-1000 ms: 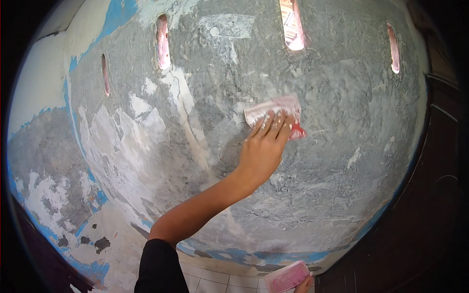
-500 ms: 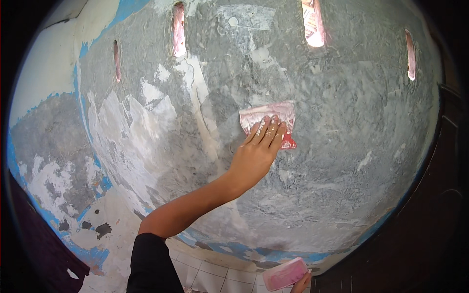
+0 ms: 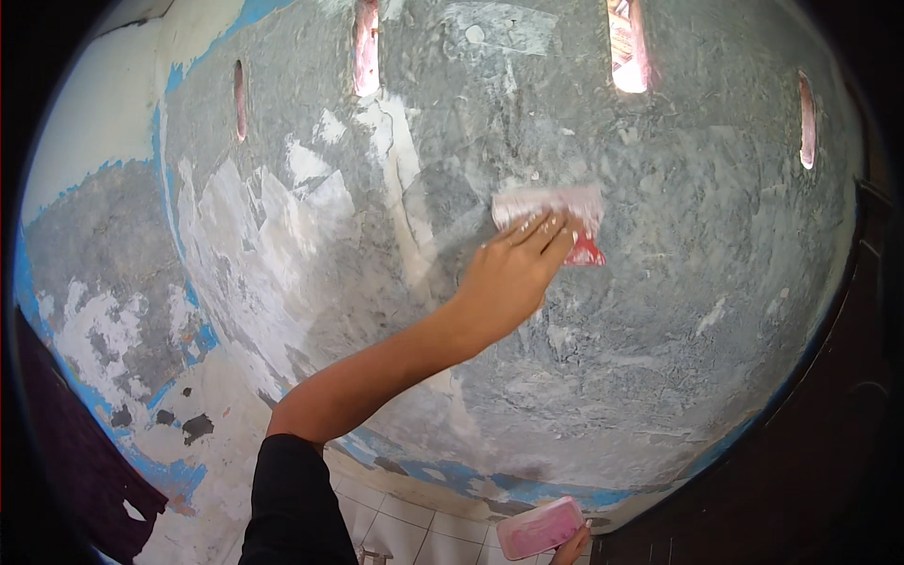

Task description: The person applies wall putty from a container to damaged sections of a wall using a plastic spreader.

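My left arm, in a black sleeve, stretches up from the lower left. The fingers of my left hand point(image 3: 513, 273) are pressed closed on a flat red putty spreader point(image 3: 582, 203). Its wide, whitish edge lies against the grey plastered wall point(image 3: 678, 245), and white smears cover it and my fingers. Low at the right, my right hand point(image 3: 572, 546) grips the end of a shallow rectangular pink tub point(image 3: 540, 529) with a pale rim. Only part of that hand shows at the frame's lower edge.
Narrow vertical slots point(image 3: 628, 47) pierce the upper wall. White filler patches point(image 3: 315, 207) and a long pale streak mark its left part. Peeling blue paint point(image 3: 565, 492) runs along the base, above white floor tiles point(image 3: 405, 539). Dark purple cloth point(image 3: 85, 461) hangs at the lower left.
The view has shifted a little, with the wall sliding right in it. My left hand has moved the spreader slightly right along the wall. The tub is still in my right hand.
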